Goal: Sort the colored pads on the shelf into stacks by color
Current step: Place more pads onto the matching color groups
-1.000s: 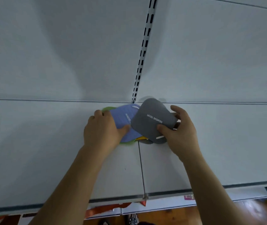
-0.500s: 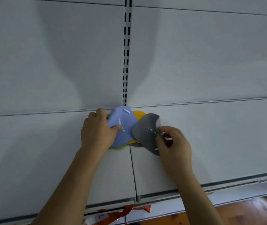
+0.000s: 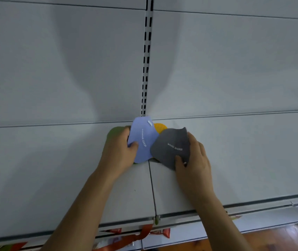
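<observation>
Left hand [image 3: 119, 151]: fingers curling round the blue pad [image 3: 142, 140], thumb pressing on its face.
Right hand [image 3: 195, 160]: fingers pinching the grey pad [image 3: 170, 147] at its right edge (thumb on top).
Blue pad: lying on the white shelf [image 3: 54, 169], long axis pointing toward the back wall.
Grey pad: overlapping the blue, tilting right.
Beneath: yellow pad [image 3: 160, 127] and green pad [image 3: 115, 131] peeking out.

**Stuff you can't really make out here**

My left hand [image 3: 121, 151] covers most of the green pad [image 3: 114, 130], so only a sliver peeks out. The yellow pad [image 3: 160, 128] is mostly buried under the blue pad [image 3: 142, 140] and the gray pad [image 3: 170, 146]. My right hand [image 3: 194, 156] hides the gray one's right edge. The red packets [image 3: 160, 232] below the shelf [image 3: 54, 169] are too blurry to read, and both forearms get cut off at the bottom.
</observation>
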A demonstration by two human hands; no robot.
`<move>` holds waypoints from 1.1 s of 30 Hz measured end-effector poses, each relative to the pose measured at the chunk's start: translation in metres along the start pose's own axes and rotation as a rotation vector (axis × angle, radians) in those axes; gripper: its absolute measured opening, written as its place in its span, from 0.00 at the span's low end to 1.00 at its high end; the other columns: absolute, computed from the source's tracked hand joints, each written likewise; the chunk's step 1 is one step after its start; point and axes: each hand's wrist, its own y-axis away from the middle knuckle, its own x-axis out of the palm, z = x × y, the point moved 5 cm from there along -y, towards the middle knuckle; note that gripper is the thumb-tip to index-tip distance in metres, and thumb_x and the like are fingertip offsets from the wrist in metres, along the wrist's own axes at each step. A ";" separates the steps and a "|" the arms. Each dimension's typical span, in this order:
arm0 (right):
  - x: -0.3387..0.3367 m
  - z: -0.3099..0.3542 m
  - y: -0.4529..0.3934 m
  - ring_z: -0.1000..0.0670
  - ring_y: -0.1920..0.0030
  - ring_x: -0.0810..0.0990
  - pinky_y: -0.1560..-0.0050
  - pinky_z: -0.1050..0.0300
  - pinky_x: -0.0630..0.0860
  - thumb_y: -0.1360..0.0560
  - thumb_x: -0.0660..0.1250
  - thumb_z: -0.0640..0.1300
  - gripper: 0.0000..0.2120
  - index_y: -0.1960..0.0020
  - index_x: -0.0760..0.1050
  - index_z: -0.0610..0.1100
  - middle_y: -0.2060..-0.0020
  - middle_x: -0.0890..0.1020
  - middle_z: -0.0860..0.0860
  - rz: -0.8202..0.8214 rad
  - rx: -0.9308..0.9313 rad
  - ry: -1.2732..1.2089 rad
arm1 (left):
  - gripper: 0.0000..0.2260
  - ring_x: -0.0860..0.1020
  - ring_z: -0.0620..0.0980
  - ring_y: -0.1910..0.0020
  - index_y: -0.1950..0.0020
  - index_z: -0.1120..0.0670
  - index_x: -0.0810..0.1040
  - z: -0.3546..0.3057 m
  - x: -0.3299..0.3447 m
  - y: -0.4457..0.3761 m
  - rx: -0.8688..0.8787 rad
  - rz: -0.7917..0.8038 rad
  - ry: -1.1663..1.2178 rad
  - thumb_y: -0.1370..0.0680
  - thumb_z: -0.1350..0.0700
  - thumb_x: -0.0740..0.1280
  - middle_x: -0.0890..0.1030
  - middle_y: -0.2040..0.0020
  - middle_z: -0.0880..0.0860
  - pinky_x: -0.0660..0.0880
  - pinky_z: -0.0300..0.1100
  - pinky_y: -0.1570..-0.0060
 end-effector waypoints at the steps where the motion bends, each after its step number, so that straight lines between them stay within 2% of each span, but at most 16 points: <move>1: -0.004 -0.001 0.004 0.56 0.41 0.74 0.43 0.75 0.67 0.22 0.68 0.35 0.31 0.21 0.66 0.49 0.34 0.75 0.54 -0.028 0.027 -0.029 | 0.07 0.77 0.59 0.55 0.46 0.60 0.76 -0.001 0.001 0.002 0.016 -0.028 -0.003 0.23 0.61 0.66 0.80 0.49 0.62 0.77 0.53 0.55; 3: -0.012 -0.007 0.013 0.52 0.45 0.78 0.49 0.70 0.70 0.22 0.68 0.36 0.24 0.28 0.74 0.48 0.42 0.80 0.54 -0.071 0.070 -0.014 | 0.08 0.78 0.60 0.50 0.43 0.57 0.76 -0.003 0.003 0.008 0.016 -0.075 0.033 0.21 0.58 0.64 0.80 0.47 0.57 0.79 0.58 0.50; 5: -0.017 -0.010 0.022 0.46 0.49 0.80 0.55 0.66 0.69 0.21 0.68 0.37 0.16 0.35 0.79 0.47 0.52 0.81 0.55 -0.076 0.063 0.078 | 0.10 0.79 0.59 0.48 0.41 0.55 0.76 -0.003 0.006 0.012 0.037 -0.098 0.081 0.20 0.55 0.61 0.80 0.46 0.55 0.79 0.56 0.48; 7: -0.024 -0.009 0.030 0.46 0.54 0.80 0.59 0.61 0.70 0.19 0.66 0.37 0.11 0.39 0.79 0.46 0.56 0.79 0.56 -0.089 0.011 0.166 | 0.10 0.79 0.57 0.48 0.39 0.55 0.76 -0.004 0.009 0.012 0.066 -0.105 0.130 0.19 0.57 0.62 0.80 0.46 0.53 0.77 0.52 0.48; 9: -0.036 -0.010 0.037 0.49 0.59 0.79 0.62 0.60 0.71 0.19 0.65 0.38 0.10 0.41 0.78 0.50 0.59 0.81 0.56 -0.126 0.034 0.154 | 0.10 0.79 0.49 0.51 0.38 0.55 0.77 -0.008 0.009 0.012 0.075 -0.102 0.207 0.18 0.61 0.64 0.81 0.49 0.50 0.75 0.44 0.51; 11: -0.051 -0.016 0.046 0.54 0.62 0.80 0.63 0.65 0.72 0.18 0.64 0.40 0.11 0.45 0.76 0.57 0.62 0.82 0.59 -0.187 0.121 0.050 | 0.08 0.78 0.34 0.56 0.42 0.54 0.78 -0.015 0.011 0.014 0.074 -0.096 0.295 0.19 0.63 0.65 0.80 0.54 0.44 0.71 0.29 0.57; 12: -0.059 -0.020 0.051 0.56 0.61 0.81 0.63 0.63 0.74 0.17 0.65 0.42 0.11 0.46 0.75 0.59 0.62 0.82 0.59 -0.227 0.169 -0.021 | 0.07 0.78 0.30 0.58 0.44 0.52 0.78 -0.017 0.013 0.016 0.062 -0.089 0.345 0.18 0.63 0.66 0.80 0.54 0.41 0.70 0.26 0.59; 13: -0.067 -0.023 0.057 0.55 0.62 0.83 0.63 0.60 0.77 0.17 0.65 0.43 0.10 0.46 0.76 0.59 0.61 0.83 0.59 -0.271 0.203 -0.091 | 0.07 0.78 0.29 0.58 0.45 0.50 0.77 -0.019 0.017 0.018 0.046 -0.076 0.410 0.18 0.62 0.66 0.80 0.54 0.40 0.71 0.28 0.58; 15: -0.082 -0.027 0.066 0.51 0.66 0.85 0.69 0.55 0.80 0.16 0.64 0.44 0.08 0.43 0.76 0.57 0.58 0.84 0.59 -0.354 0.253 -0.211 | 0.08 0.80 0.33 0.56 0.44 0.49 0.78 -0.023 0.028 0.023 0.007 -0.033 0.555 0.16 0.62 0.65 0.82 0.50 0.42 0.77 0.35 0.58; 18: -0.104 -0.034 0.076 0.48 0.70 0.84 0.74 0.56 0.80 0.15 0.63 0.43 0.09 0.45 0.76 0.57 0.59 0.83 0.60 -0.433 0.295 -0.299 | 0.10 0.84 0.45 0.51 0.38 0.48 0.78 -0.036 0.045 0.034 -0.040 0.034 0.684 0.15 0.61 0.64 0.83 0.44 0.45 0.82 0.42 0.68; 22: -0.135 -0.052 0.088 0.45 0.67 0.83 0.71 0.52 0.81 0.15 0.64 0.42 0.12 0.47 0.76 0.61 0.57 0.83 0.59 -0.475 0.313 -0.322 | 0.13 0.84 0.48 0.49 0.34 0.45 0.77 -0.066 0.070 0.049 -0.018 0.115 0.657 0.15 0.60 0.64 0.83 0.40 0.45 0.82 0.45 0.69; 26: -0.179 -0.090 0.103 0.49 0.70 0.81 0.70 0.49 0.82 0.16 0.65 0.42 0.09 0.48 0.78 0.56 0.59 0.82 0.55 -0.540 0.369 -0.360 | 0.12 0.84 0.48 0.49 0.35 0.47 0.80 -0.106 0.109 0.069 0.009 0.168 0.619 0.15 0.59 0.65 0.84 0.41 0.46 0.82 0.44 0.70; 28: -0.205 -0.116 0.111 0.50 0.67 0.83 0.68 0.49 0.83 0.17 0.66 0.42 0.09 0.48 0.79 0.57 0.59 0.83 0.57 -0.566 0.403 -0.382 | 0.11 0.85 0.47 0.51 0.36 0.47 0.81 -0.132 0.134 0.083 0.032 0.191 0.605 0.16 0.59 0.66 0.85 0.43 0.46 0.82 0.44 0.70; 30: -0.235 -0.147 0.120 0.46 0.61 0.84 0.65 0.45 0.84 0.17 0.67 0.43 0.10 0.47 0.80 0.59 0.58 0.84 0.57 -0.590 0.431 -0.406 | 0.11 0.85 0.46 0.52 0.38 0.47 0.82 -0.159 0.162 0.097 0.054 0.202 0.598 0.17 0.59 0.66 0.85 0.45 0.45 0.82 0.45 0.70; 32: -0.266 -0.176 0.129 0.48 0.61 0.83 0.67 0.48 0.83 0.17 0.68 0.42 0.10 0.48 0.81 0.58 0.59 0.84 0.56 -0.626 0.446 -0.464 | 0.10 0.85 0.48 0.53 0.41 0.46 0.82 -0.187 0.192 0.111 0.077 0.216 0.579 0.17 0.59 0.67 0.86 0.48 0.44 0.83 0.49 0.66; 33: -0.282 -0.190 0.134 0.50 0.64 0.82 0.69 0.51 0.81 0.17 0.68 0.41 0.10 0.49 0.81 0.57 0.61 0.84 0.55 -0.643 0.445 -0.484 | 0.09 0.85 0.48 0.52 0.42 0.46 0.82 -0.200 0.208 0.118 0.091 0.226 0.562 0.17 0.58 0.67 0.86 0.49 0.43 0.84 0.52 0.61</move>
